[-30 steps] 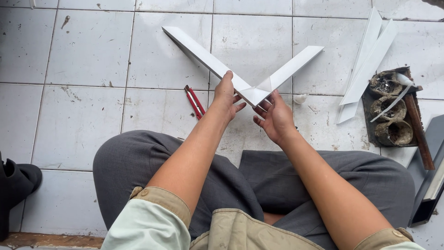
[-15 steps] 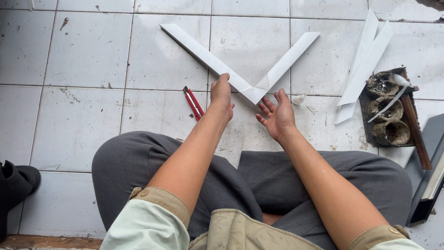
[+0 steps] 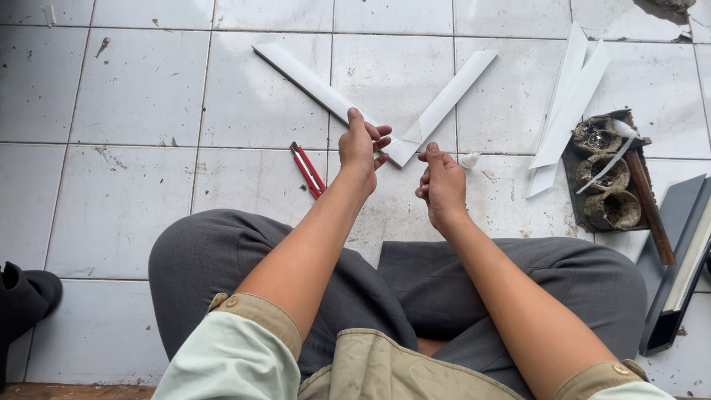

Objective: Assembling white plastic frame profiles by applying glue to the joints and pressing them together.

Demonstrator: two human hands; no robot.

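Two long white folded strips lie on the tiled floor and meet in a V; the left strip (image 3: 300, 70) and the right strip (image 3: 452, 92) join at a point (image 3: 402, 153). My left hand (image 3: 363, 148) grips the left strip just beside the joint, thumb up. My right hand (image 3: 442, 185) hovers a little right of and below the joint, off the strips, fingers curled in with nothing visible in them. A red utility knife (image 3: 307, 170) lies on the floor just left of my left wrist.
More white strips (image 3: 566, 104) lie at the right. Beside them sits a dark tray (image 3: 572, 174) of grimy round pots with a brown stick (image 3: 652, 207). A dark grey flat case (image 3: 678, 267) is at the far right, a black shoe (image 3: 22, 296) at the left. My crossed legs (image 3: 222, 274) fill the foreground.
My right hand let go of the joint, pulled back toward me and curled its fingers. The V now rests flatter on the floor, still held by my left hand.
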